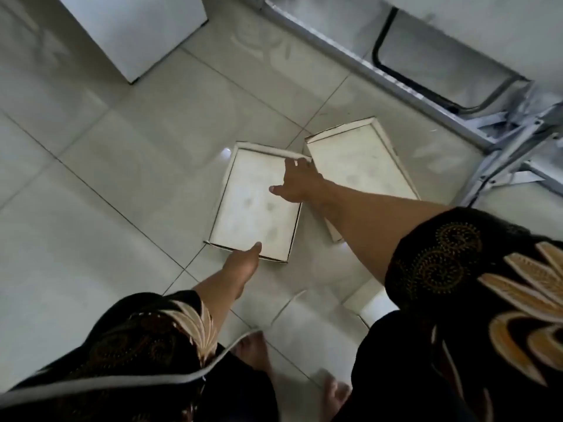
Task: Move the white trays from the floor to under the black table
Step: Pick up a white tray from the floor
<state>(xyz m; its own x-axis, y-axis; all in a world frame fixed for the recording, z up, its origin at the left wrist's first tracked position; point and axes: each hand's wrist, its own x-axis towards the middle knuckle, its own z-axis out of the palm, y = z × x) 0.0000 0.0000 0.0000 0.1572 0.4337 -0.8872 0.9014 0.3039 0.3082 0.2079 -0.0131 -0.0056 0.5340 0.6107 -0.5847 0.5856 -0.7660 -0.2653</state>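
Two shallow white trays lie side by side on the tiled floor. The nearer tray [243, 205] is in the middle of the view, the second tray [362, 166] just right of it. My left hand [243, 263] reaches down to the near tray's front edge, thumb over the rim. My right hand [297, 182] hovers over that tray's far right corner with fingers spread; I cannot tell whether it touches the rim. My right forearm hides part of the second tray. A corner of a third white tray [370, 303] shows below my right arm.
A table's metal frame [377, 74] with a black tube leg [380, 41] runs across the upper right. A white cabinet [137, 32] stands at the upper left. My bare feet [253, 351] are on the tiles near the bottom.
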